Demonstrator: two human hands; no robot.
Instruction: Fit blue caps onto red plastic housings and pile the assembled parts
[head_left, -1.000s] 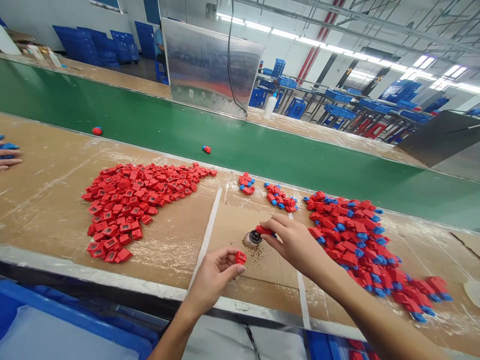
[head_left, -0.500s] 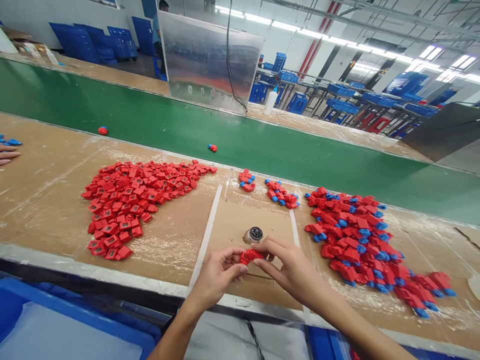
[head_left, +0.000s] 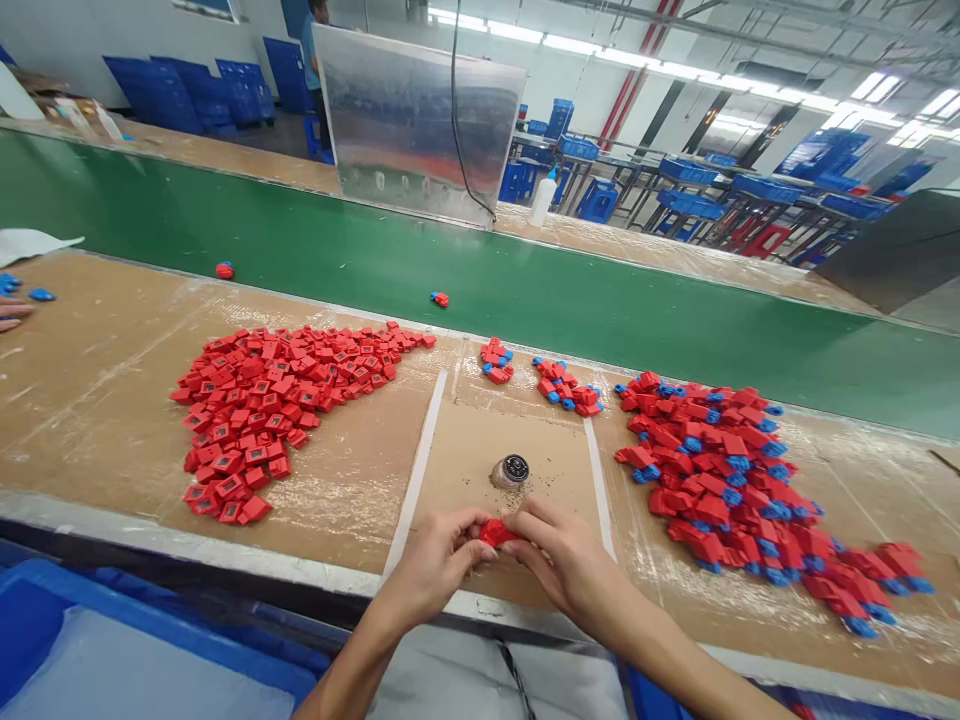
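a: what are the two hands doing?

b: the left hand (head_left: 429, 568) pinches a red piece (head_left: 493, 533) between thumb and fingers, and the right hand (head_left: 561, 552) pinches it from the other side. the fingertips nearly meet around it.

a: is it one piece or two put together?

b: i can't tell; the fingers cover too much of it.

a: and where is it exactly?

b: low over the near part of a cardboard sheet (head_left: 469, 440), between two strips of white tape. a small round jar (head_left: 513, 470) with a black top stands on the sheet just beyond the hands, with dark specks scattered around it.

a: what lies to either side?

b: on the left, a wide heap of red pieces (head_left: 262, 400) spreads over the brown surface (head_left: 105, 410). on the right there's a heap of red-and-blue pieces (head_left: 720, 470), trailing off toward the near right. two small clusters of the same kind, a smaller one (head_left: 496, 360) and a larger one (head_left: 568, 388), sit beyond the jar.

a: anything past those?

b: a green belt (head_left: 337, 260) runs across, carrying two small red-and-blue items, well apart. behind it stand a metal panel (head_left: 412, 120) and a white bottle (head_left: 543, 198).

a: anyone nearby?

b: at the far left edge, part of a co-worker's hand (head_left: 11, 312) shows near some blue pieces (head_left: 41, 294).
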